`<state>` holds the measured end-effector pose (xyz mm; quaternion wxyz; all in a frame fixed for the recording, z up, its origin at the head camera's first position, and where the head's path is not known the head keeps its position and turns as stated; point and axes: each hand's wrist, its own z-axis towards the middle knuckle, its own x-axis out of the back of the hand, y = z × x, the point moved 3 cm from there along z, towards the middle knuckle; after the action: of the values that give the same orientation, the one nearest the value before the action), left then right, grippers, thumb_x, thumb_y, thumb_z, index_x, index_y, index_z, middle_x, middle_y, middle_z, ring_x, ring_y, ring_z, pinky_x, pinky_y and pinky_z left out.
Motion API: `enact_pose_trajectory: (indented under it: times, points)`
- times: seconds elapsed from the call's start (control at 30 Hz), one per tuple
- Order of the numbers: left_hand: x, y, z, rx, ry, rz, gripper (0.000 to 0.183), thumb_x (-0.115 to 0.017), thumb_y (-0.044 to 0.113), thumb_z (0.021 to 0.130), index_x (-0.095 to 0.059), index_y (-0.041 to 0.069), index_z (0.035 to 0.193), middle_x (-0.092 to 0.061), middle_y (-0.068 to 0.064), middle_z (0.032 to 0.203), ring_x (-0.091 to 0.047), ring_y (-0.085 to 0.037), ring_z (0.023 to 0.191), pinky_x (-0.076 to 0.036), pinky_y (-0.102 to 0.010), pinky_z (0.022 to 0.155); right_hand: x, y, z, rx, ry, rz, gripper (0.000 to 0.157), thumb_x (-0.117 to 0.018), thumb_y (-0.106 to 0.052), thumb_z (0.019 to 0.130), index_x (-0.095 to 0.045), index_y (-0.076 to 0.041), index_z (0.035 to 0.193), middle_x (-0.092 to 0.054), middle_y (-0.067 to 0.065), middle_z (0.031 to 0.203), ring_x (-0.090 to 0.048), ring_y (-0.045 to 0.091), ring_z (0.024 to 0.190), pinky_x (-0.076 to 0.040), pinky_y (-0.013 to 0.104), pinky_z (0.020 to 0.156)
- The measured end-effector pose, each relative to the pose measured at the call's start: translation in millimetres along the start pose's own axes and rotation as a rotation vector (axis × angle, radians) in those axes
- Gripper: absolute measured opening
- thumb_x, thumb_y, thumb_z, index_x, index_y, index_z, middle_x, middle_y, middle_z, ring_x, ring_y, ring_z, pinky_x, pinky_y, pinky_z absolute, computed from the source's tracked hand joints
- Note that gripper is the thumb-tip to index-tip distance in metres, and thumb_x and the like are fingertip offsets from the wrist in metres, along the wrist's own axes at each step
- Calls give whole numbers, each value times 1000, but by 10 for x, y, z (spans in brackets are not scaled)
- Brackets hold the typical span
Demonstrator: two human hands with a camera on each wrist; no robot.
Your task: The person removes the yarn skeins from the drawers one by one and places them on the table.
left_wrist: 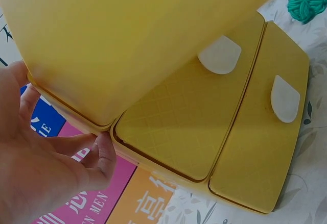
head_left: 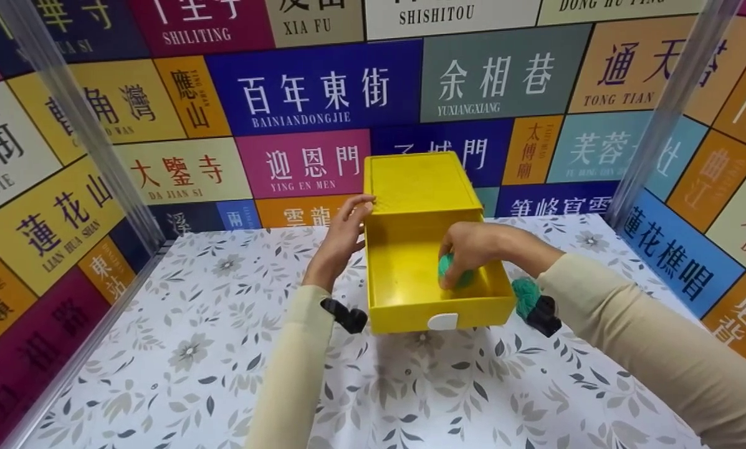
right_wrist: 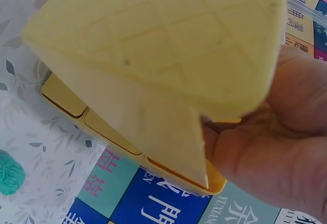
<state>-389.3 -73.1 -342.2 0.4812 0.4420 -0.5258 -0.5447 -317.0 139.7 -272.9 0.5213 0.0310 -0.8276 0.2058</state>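
Note:
A yellow plastic drawer cabinet (head_left: 419, 181) stands on the table with its top drawer (head_left: 404, 274) pulled out. My right hand (head_left: 472, 246) reaches down into this drawer and grips a green ball of yarn (head_left: 445, 265), partly covered by the fingers. In the right wrist view the drawer's wall hides the yarn and the fingertips. My left hand (head_left: 341, 237) rests against the cabinet's left side, fingers at its upper edge. Two lower drawers with white tabs (left_wrist: 220, 55) are closed in the left wrist view.
Another green ball of yarn (head_left: 526, 296) lies on the floral tablecloth (head_left: 223, 349) right of the open drawer, partly behind a black wrist device (head_left: 544, 317). Behind the cabinet rises a wall of coloured signs (head_left: 316, 87). Clear posts (head_left: 659, 125) stand at both rear corners.

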Motion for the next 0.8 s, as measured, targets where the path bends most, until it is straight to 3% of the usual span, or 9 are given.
enact_pose_trajectory:
  times: [0.23, 0.33, 0.43, 0.67, 0.8]
  points:
    - [-1, -1, -6, 6, 2, 9, 32, -47, 39, 105, -54, 26, 135, -46, -7, 149, -46, -39, 138, -35, -61, 116, 23, 43, -31, 66, -13, 92, 53, -76, -30, 90, -61, -4, 133, -58, 22, 139, -61, 27, 109, -53, 45, 103]
    - [0, 3, -14, 2, -3, 5, 32, -47, 38, 105, -54, 27, 135, -46, -6, 150, -46, -38, 139, -35, -60, 116, 61, 62, -61, 90, -4, 140, 55, -76, -29, 90, -59, -5, 136, -59, 22, 138, -63, 24, 105, -56, 42, 98]
    - [-2, 10, -18, -4, -9, 5, 32, -47, 38, 105, -54, 27, 135, -47, -6, 149, -47, -38, 138, -36, -60, 115, 114, 84, -99, 108, 24, 161, 56, -76, -31, 90, -58, -6, 137, -60, 19, 135, -62, 23, 104, -53, 43, 102]
    - [5, 4, -11, 4, -11, 17, 31, -47, 39, 106, -53, 28, 134, -47, -6, 149, -46, -37, 139, -37, -59, 115, 231, 173, -198, 108, 72, 231, 58, -77, -31, 88, -57, -10, 138, -54, 18, 141, -56, 33, 124, -42, 55, 112]
    - [14, 6, -16, -1, -15, 30, 32, -46, 40, 106, -52, 27, 135, -45, -5, 151, -43, -39, 141, -37, -58, 115, 301, 262, -254, 104, 101, 265, 52, -76, -27, 89, -59, -12, 136, -56, 16, 141, -52, 35, 130, -42, 56, 111]
